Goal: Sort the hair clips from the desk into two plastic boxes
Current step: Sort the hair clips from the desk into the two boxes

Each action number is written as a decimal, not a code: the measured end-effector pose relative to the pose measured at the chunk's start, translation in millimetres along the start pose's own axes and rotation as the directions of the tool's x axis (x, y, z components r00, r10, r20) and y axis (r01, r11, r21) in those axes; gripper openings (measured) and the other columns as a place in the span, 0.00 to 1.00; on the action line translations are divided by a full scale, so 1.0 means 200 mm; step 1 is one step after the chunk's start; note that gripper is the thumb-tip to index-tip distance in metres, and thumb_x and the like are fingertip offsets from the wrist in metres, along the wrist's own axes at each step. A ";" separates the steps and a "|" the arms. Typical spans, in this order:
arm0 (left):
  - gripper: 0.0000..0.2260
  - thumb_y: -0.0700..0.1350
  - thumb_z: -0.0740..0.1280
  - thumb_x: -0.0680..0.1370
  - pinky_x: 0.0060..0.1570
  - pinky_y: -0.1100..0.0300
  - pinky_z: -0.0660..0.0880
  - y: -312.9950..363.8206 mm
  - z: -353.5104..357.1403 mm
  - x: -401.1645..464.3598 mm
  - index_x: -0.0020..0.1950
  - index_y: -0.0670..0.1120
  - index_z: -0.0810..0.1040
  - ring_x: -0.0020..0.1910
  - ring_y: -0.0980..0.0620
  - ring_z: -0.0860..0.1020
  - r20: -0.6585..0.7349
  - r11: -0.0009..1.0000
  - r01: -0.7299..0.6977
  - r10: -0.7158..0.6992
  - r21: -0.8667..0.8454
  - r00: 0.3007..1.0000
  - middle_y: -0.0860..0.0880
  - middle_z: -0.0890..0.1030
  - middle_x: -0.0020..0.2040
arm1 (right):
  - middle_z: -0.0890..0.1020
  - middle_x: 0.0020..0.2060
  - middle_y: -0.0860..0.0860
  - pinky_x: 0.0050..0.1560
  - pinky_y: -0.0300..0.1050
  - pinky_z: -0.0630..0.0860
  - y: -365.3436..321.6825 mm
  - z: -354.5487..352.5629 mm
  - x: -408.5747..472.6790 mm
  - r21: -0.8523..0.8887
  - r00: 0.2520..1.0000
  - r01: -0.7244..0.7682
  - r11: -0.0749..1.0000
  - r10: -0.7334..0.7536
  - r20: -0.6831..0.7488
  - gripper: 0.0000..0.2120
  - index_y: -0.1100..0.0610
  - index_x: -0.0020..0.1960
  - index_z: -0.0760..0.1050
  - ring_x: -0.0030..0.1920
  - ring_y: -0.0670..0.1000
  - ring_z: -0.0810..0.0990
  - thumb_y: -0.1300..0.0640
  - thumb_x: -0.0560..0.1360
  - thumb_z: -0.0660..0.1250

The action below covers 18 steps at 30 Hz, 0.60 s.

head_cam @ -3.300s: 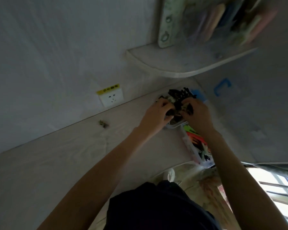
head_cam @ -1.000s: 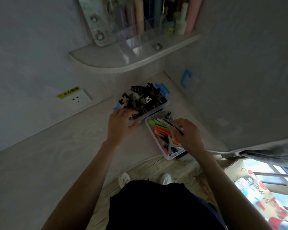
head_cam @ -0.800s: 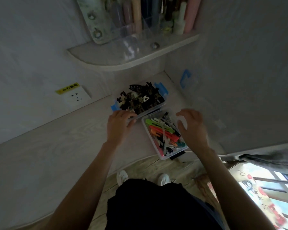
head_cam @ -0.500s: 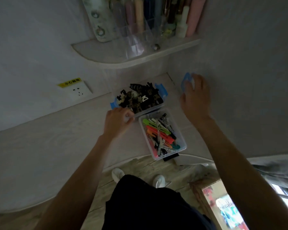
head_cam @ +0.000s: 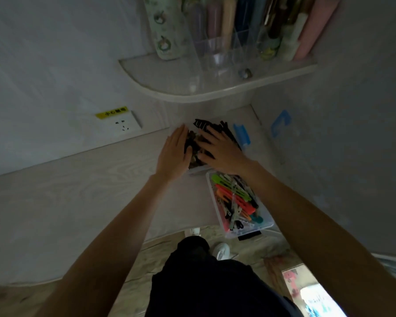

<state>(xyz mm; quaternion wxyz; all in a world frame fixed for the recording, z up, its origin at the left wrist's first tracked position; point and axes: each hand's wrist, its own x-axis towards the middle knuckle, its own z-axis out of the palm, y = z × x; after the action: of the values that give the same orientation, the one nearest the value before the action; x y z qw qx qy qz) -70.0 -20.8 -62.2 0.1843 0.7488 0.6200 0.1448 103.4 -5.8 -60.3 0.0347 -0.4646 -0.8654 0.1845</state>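
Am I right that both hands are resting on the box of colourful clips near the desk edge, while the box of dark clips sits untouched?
Not quite: it is the other way round. In the head view the left hand and right hand are both on the box of dark clips, the farther one, while the box of colourful clips near the desk edge sits untouched.

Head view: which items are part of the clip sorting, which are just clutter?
In the job:
clear plastic box of dark hair clips
clear plastic box of bright coloured clips
left hand
right hand

Lying about:
white wall socket
curved white shelf
clear organiser
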 end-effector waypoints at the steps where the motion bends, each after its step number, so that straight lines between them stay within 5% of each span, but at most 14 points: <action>1: 0.23 0.47 0.52 0.81 0.74 0.53 0.47 0.00 0.00 0.01 0.76 0.44 0.53 0.76 0.48 0.52 -0.022 0.998 -0.031 0.032 0.045 0.999 0.46 0.54 0.77 | 0.67 0.71 0.57 0.73 0.62 0.54 0.04 -0.03 -0.02 0.003 0.998 0.054 0.999 -0.054 -0.011 0.25 0.57 0.68 0.69 0.74 0.60 0.57 0.44 0.77 0.52; 4: 0.23 0.51 0.50 0.82 0.74 0.50 0.44 0.03 0.01 0.07 0.76 0.47 0.53 0.77 0.50 0.48 0.050 0.974 -0.117 0.109 0.193 0.993 0.50 0.54 0.77 | 0.66 0.71 0.56 0.72 0.50 0.57 0.12 -0.10 -0.07 0.130 0.999 -0.002 0.992 0.007 -0.035 0.21 0.54 0.70 0.66 0.73 0.57 0.60 0.50 0.78 0.59; 7: 0.22 0.54 0.47 0.82 0.74 0.51 0.43 0.03 0.01 0.11 0.74 0.47 0.60 0.76 0.52 0.48 0.136 0.940 -0.165 0.129 0.300 0.982 0.51 0.61 0.75 | 0.69 0.69 0.58 0.65 0.53 0.69 0.14 -0.12 -0.08 0.158 0.946 -0.158 0.975 0.196 -0.259 0.20 0.57 0.68 0.67 0.66 0.59 0.67 0.55 0.77 0.62; 12: 0.22 0.50 0.54 0.81 0.74 0.54 0.44 -0.03 -0.02 0.04 0.74 0.47 0.59 0.75 0.52 0.55 0.093 0.969 -0.160 0.145 0.190 0.985 0.49 0.62 0.75 | 0.66 0.70 0.61 0.71 0.54 0.58 0.05 -0.06 0.08 0.137 0.906 -0.292 0.947 0.319 -0.278 0.26 0.62 0.71 0.60 0.70 0.61 0.63 0.51 0.78 0.59; 18: 0.35 0.54 0.65 0.75 0.74 0.52 0.52 -0.05 -0.01 -0.01 0.75 0.42 0.53 0.75 0.47 0.54 -0.041 0.999 0.010 -0.012 -0.046 0.999 0.44 0.56 0.76 | 0.77 0.60 0.58 0.57 0.53 0.68 -0.04 -0.02 0.14 -0.053 0.971 -0.096 0.994 0.082 -0.224 0.19 0.59 0.67 0.70 0.64 0.59 0.70 0.57 0.77 0.59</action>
<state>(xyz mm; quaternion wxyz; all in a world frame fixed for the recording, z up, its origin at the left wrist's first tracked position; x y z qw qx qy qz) -80.9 -20.6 -64.3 0.1896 0.7378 0.6242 0.1733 83.1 13.9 -56.4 0.1077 -0.5214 -0.8399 0.1053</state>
